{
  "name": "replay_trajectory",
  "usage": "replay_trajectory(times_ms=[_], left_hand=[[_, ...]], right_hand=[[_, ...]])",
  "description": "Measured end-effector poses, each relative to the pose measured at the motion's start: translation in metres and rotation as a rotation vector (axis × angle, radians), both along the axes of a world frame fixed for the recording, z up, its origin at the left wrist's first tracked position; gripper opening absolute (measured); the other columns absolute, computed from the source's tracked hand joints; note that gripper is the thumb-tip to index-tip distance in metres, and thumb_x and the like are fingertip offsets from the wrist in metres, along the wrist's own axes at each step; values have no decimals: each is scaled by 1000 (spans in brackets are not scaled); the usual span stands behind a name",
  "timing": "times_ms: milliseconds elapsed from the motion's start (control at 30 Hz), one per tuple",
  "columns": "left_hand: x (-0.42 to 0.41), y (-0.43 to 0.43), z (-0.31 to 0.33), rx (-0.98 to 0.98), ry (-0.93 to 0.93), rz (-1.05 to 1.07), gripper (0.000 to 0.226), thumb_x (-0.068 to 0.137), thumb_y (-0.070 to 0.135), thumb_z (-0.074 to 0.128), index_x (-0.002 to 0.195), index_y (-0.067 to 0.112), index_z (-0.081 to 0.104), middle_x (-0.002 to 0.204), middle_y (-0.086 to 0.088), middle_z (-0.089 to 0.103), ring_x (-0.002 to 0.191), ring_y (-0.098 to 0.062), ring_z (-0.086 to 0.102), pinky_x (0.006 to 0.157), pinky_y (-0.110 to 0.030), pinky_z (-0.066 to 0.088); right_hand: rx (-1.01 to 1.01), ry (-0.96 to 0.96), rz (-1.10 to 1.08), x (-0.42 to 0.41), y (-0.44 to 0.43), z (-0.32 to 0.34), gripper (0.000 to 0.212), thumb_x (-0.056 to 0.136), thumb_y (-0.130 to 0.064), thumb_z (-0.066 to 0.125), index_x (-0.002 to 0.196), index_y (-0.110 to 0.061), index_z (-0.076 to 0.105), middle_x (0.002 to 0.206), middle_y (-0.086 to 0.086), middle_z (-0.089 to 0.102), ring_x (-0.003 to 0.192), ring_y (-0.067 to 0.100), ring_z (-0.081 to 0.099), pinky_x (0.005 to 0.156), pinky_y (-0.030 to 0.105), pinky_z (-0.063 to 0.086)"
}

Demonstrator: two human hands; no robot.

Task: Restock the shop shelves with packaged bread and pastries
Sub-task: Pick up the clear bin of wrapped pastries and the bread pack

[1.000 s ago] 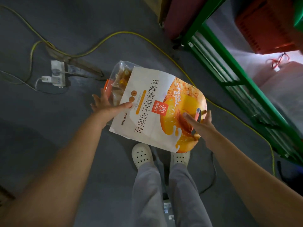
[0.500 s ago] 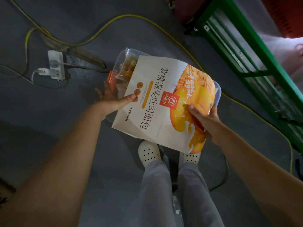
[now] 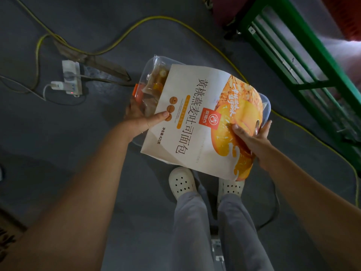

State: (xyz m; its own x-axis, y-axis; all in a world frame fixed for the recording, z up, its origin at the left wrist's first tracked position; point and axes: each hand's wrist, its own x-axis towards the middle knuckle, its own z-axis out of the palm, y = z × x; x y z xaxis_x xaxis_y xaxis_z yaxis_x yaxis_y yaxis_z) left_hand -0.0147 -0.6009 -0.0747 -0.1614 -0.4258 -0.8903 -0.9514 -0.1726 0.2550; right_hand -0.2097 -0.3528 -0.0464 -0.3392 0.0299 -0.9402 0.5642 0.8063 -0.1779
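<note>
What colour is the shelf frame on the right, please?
The shelf frame is green; head view.

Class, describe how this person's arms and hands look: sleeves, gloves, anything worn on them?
The left forearm and right forearm are bare up to the picture's edge, and no sleeves show. The left hand and right hand wear no gloves. No watch or bracelet shows on either wrist.

Both bare forearms reached forward and down, angling toward each other. The left hand pinched the left edge of a white-and-orange printed plastic bread bag, its thumb flat on top and its fingers curled underneath. The right hand clasped the bag's right side, with the thumb pressed on the printed face and the fingers wrapped around the edge.
</note>
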Motion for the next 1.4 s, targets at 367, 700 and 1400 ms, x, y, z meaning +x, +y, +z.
replay_trajectory(times_ms=[367, 700, 1400], left_hand=[[2, -9, 1, 101, -98, -137, 159, 19, 92, 70, 153, 40, 3, 163, -4, 16, 150, -34, 13, 115, -65, 20], [10, 1, -12, 53, -41, -46, 154, 14, 88, 75, 149, 42, 16, 158, -2, 24, 146, -34, 24, 113, -65, 26], [80, 62, 222, 104, 297, 333, 102, 36, 66, 90, 125, 30, 60, 111, 7, 73, 111, -16, 64, 103, -44, 47]], right_hand=[[31, -6, 29, -5, 10, -9, 160, 22, -77, 76, 153, -44, -11, 161, 4, 15, 143, 38, 30, 106, 67, 37], [-9, 86, 107, -7, 15, -14, 161, 14, -87, 72, 151, -35, 7, 155, 3, 25, 139, 34, 36, 107, 63, 39], [-29, 183, 327, 0, 23, 200, 152, 19, -92, 67, 151, -35, 17, 155, 8, 26, 140, 37, 33, 110, 61, 34]])
